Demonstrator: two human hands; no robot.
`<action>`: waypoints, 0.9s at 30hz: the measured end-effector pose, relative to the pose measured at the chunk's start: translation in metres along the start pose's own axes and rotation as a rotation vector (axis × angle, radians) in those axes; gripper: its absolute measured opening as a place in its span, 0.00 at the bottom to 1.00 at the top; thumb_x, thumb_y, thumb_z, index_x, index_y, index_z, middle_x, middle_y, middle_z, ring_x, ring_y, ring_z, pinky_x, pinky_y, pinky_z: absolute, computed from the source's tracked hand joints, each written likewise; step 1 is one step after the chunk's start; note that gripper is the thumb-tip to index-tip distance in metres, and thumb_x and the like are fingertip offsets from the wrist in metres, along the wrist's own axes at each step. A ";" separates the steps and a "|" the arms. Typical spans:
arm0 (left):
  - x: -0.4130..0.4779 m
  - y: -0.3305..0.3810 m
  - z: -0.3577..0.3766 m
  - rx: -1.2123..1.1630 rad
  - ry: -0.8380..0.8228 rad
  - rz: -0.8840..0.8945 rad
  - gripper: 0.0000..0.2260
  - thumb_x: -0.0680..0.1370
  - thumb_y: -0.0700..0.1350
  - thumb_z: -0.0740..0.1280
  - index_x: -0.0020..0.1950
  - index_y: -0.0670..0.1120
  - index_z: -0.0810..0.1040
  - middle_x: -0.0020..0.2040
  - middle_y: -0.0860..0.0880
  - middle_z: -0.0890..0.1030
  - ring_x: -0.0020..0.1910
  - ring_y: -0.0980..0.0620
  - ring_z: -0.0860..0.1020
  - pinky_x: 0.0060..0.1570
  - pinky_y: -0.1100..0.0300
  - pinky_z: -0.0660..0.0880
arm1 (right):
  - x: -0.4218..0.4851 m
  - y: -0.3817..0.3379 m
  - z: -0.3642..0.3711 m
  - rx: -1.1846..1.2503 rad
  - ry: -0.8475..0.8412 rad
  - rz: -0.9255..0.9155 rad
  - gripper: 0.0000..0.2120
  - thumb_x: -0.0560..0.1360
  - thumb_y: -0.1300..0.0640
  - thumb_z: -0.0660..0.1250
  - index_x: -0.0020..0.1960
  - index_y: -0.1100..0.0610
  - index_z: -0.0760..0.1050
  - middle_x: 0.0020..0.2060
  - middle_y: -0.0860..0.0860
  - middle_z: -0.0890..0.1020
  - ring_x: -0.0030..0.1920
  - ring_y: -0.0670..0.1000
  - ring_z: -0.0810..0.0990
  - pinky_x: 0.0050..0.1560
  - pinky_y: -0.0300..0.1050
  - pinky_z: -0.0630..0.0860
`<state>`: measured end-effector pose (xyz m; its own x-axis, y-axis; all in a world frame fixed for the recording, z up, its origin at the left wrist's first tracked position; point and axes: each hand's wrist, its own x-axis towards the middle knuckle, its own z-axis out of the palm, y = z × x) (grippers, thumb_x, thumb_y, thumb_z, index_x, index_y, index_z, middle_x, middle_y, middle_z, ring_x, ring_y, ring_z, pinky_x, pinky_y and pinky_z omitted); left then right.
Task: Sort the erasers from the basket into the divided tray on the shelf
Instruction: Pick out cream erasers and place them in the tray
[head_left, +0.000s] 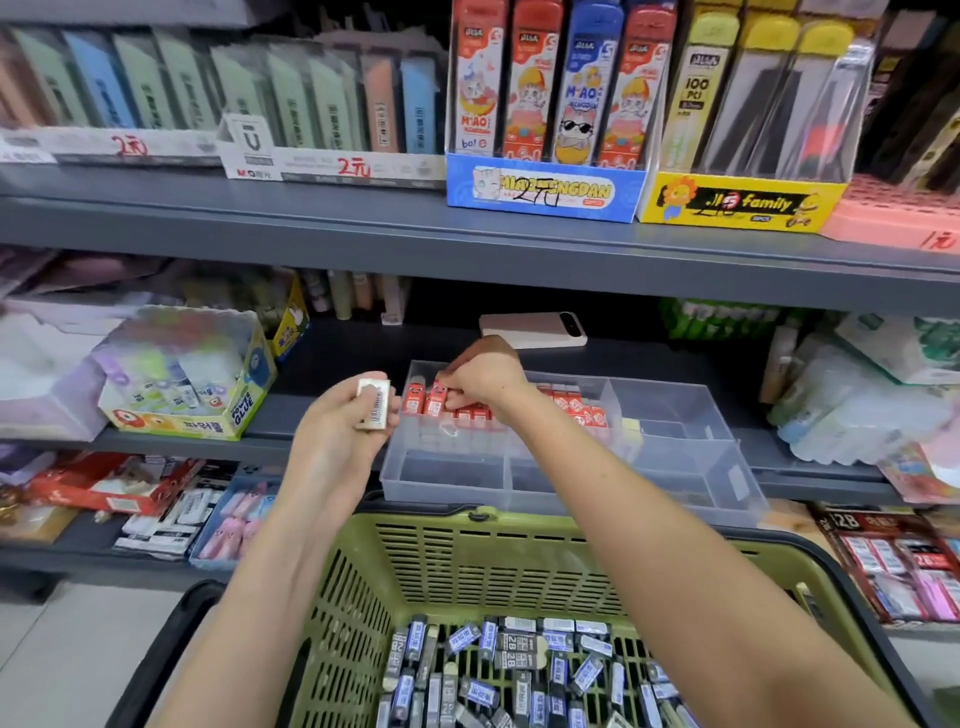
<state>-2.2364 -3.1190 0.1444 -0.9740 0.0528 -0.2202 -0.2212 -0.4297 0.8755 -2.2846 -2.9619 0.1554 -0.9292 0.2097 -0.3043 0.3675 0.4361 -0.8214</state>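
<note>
A clear divided tray (675, 467) sits on the middle shelf. Its back compartments hold a row of red erasers (576, 405). My right hand (480, 376) reaches into the back left compartment, fingers pinched on a red eraser (436, 397) among that row. My left hand (337, 436) hovers just left of the tray, holding a white eraser (373, 404) upright between thumb and fingers. Below, a green basket (467, 551) holds several erasers with blue and black sleeves (519, 665).
A white power bank (532, 330) lies on the shelf behind the tray. A glue box (192, 374) stands to the left, packaged goods (857, 400) to the right. The upper shelf (467, 228) overhangs the tray. Lower shelf holds more eraser packs (893, 561).
</note>
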 end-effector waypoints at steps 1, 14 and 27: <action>0.001 -0.003 -0.003 0.023 -0.026 0.014 0.08 0.81 0.36 0.59 0.54 0.40 0.77 0.44 0.44 0.79 0.41 0.52 0.79 0.39 0.64 0.77 | 0.002 -0.002 0.003 -0.041 -0.003 0.002 0.09 0.72 0.63 0.67 0.51 0.66 0.79 0.30 0.54 0.79 0.29 0.51 0.79 0.34 0.42 0.79; -0.008 -0.013 -0.002 0.163 -0.041 0.220 0.13 0.65 0.49 0.74 0.46 0.47 0.79 0.41 0.48 0.84 0.39 0.54 0.81 0.34 0.65 0.77 | -0.032 -0.002 -0.002 0.027 0.066 -0.287 0.11 0.77 0.56 0.64 0.46 0.63 0.80 0.35 0.57 0.81 0.34 0.55 0.79 0.43 0.50 0.80; -0.034 -0.044 0.074 0.325 -0.362 0.307 0.10 0.70 0.46 0.71 0.51 0.52 0.82 0.46 0.52 0.85 0.45 0.54 0.82 0.47 0.61 0.78 | -0.114 0.055 -0.087 0.073 0.141 -0.457 0.06 0.76 0.61 0.66 0.48 0.54 0.81 0.38 0.48 0.83 0.36 0.43 0.80 0.39 0.35 0.76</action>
<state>-2.1968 -3.0354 0.1458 -0.9378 0.2991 0.1760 0.1265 -0.1777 0.9759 -2.1553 -2.8854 0.1871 -0.9786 0.1295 0.1600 -0.0859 0.4497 -0.8891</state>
